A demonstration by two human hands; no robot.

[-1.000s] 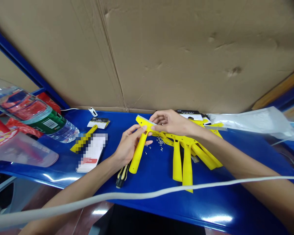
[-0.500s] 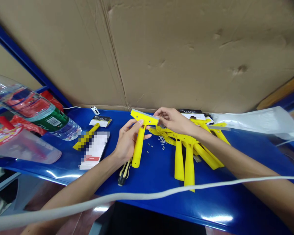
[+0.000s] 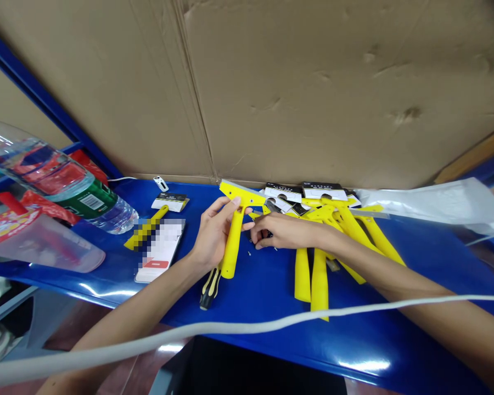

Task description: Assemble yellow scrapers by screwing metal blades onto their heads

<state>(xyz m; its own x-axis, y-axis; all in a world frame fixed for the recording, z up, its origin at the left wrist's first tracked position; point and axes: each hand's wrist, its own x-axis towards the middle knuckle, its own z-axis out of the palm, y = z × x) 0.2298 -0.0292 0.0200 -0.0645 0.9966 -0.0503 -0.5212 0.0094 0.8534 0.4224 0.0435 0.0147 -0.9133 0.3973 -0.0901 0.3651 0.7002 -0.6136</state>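
My left hand (image 3: 214,233) holds a yellow scraper (image 3: 232,247) upright, thumb near the neck and its wide head with a grey edge at the top. My right hand (image 3: 278,230) is down at the tabletop just right of that handle, its fingers bent together over small loose screws and nuts. Whether a piece sits between those fingertips is hidden. One small screw (image 3: 249,253) lies near them. Below my left hand is a screwdriver (image 3: 208,293) with a black and cream handle. Several more yellow scrapers (image 3: 320,282) lie heaped under and beyond my right forearm.
Black and white cards (image 3: 323,191) and a clear plastic bag (image 3: 428,203) lie at the back right. On the left are a phone (image 3: 164,247), a water bottle (image 3: 90,200) and a plastic cup (image 3: 61,247). A white cable (image 3: 239,329) crosses in front of my arms.
My right hand has left the scraper's head and moved down to the small parts on the table. My left hand still holds the scraper in nearly the same place.
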